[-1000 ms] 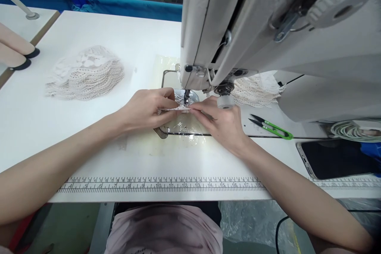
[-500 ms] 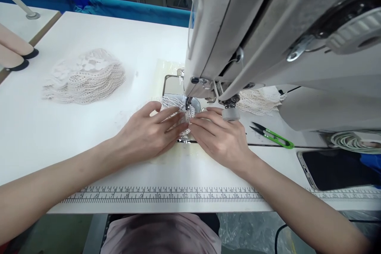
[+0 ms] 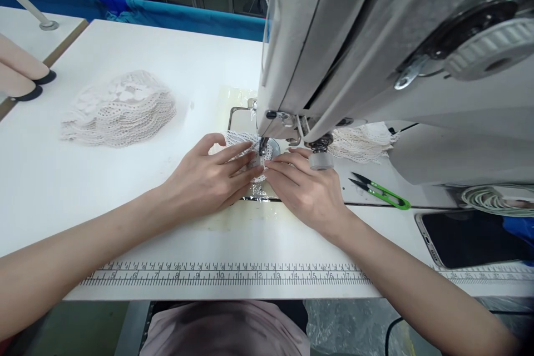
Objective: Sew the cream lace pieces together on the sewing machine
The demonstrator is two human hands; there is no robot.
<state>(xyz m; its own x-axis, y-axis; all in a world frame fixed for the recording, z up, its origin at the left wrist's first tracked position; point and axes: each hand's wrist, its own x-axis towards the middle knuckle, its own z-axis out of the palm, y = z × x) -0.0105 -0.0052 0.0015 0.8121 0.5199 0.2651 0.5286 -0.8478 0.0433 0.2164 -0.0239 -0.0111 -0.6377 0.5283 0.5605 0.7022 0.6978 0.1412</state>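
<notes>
A white lace piece (image 3: 241, 138) lies on the sewing machine's plate, partly under the presser foot (image 3: 262, 146). My left hand (image 3: 212, 178) rests palm down over its left part, fingers spread and tips on the lace; the thumb is hidden. Opposite, my right hand (image 3: 308, 189) has its fingers close together, the tips pinching the lace edge just right of the foot. Both hands' fingertips nearly meet in front of the needle area. What lies beneath the fingers cannot be seen.
A stack of lace pieces (image 3: 120, 111) lies at left, more lace (image 3: 361, 142) behind the machine head (image 3: 317, 39). Green thread snips (image 3: 381, 192), a phone (image 3: 471, 238) and a coiled cable (image 3: 496, 200) are at right. A printed ruler (image 3: 237, 274) runs along the front edge.
The lace under the foot has shifted slightly away from me, and my left fingers have moved a little forward with it. My right hand stays almost in place.
</notes>
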